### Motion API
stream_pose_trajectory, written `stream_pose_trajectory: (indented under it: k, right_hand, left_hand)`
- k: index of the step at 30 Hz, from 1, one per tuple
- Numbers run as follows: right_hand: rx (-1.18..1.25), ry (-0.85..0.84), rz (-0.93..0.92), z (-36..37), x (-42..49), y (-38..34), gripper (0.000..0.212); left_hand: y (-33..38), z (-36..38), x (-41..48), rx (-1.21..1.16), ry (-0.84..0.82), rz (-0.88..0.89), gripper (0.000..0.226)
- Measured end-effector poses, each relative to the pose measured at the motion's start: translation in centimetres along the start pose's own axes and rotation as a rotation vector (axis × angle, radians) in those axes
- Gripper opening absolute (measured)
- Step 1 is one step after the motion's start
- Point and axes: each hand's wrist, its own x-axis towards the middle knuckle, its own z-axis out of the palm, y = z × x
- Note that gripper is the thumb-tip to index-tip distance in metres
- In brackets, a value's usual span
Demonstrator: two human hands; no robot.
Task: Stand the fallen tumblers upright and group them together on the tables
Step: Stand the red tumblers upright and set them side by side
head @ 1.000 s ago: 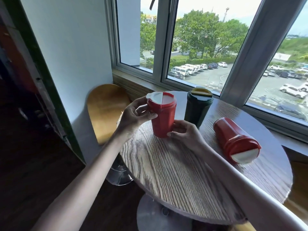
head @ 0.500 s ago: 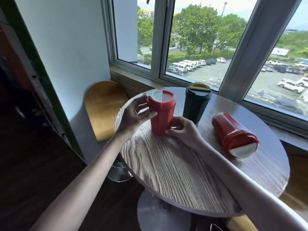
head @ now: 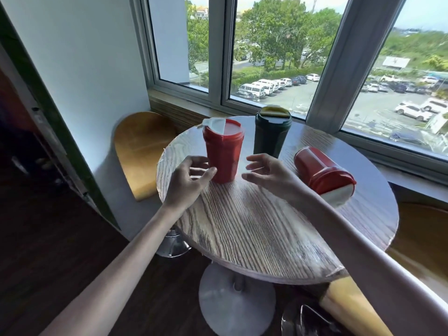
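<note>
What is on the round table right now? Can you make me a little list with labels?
Table: round, wood-grain top
Standing tumblers: red tumbler and dark green tumbler, side by side
Fallen tumbler: second red tumbler, lying on its side to the right
Left hand: open, left of the standing red tumbler, holding nothing
Right hand: open, right of it, holding nothing
Left to do: stand the fallen one up

Single view: head-worn wide-angle. It sits above the near edge of the round tabletop (head: pixel 254 226), close in, pitched forward and down toward the window (head: pixel 278 57). Left forearm (head: pixel 135 251) and right forearm (head: pixel 351 238) enter from the bottom.
</note>
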Motion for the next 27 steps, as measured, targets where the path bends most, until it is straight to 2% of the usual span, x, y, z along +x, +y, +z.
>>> stream_pose_trajectory:
  k: [3,6,9,11,15,19,23,27]
  right_hand:
    - [-0.091,0.097,-0.108,-2.9,-2.8,-1.6,0.034]
    - [-0.141,0.221,-0.207,-6.9,-5.2,-1.9,0.021]
    - [-0.128,0.338,-0.244,-11.1,-7.2,-0.7,0.027]
    - [-0.129,0.373,-0.233,-13.7,-8.3,0.7,0.027]
    - [-0.174,0.233,-0.127,-16.5,-10.1,4.4,0.037]
    - [-0.194,0.090,-0.092,-17.3,-10.6,7.6,0.060]
    - [-0.167,0.010,-0.090,-17.4,-10.2,8.8,0.068]
    - [-0.021,0.035,-0.114,-17.2,-9.8,9.6,0.066]
  left_hand:
    - [1.6,1.2,-1.3,0.017,-0.049,0.074,0.026]
    - [3.3,3.4,-1.8,0.024,-0.174,0.140,0.027]
    - [5.0,6.6,-1.3,0.037,-0.318,0.227,0.032]
    - [5.9,8.9,-0.6,0.081,-0.415,0.297,0.044]
    - [6.7,13.2,0.3,0.160,-0.535,0.439,0.060]
    - [5.9,15.6,0.6,0.244,-0.597,0.483,0.070]
    - [4.7,16.3,0.6,0.295,-0.567,0.519,0.076]
    - [4.5,17.0,0.8,0.280,-0.498,0.563,0.072]
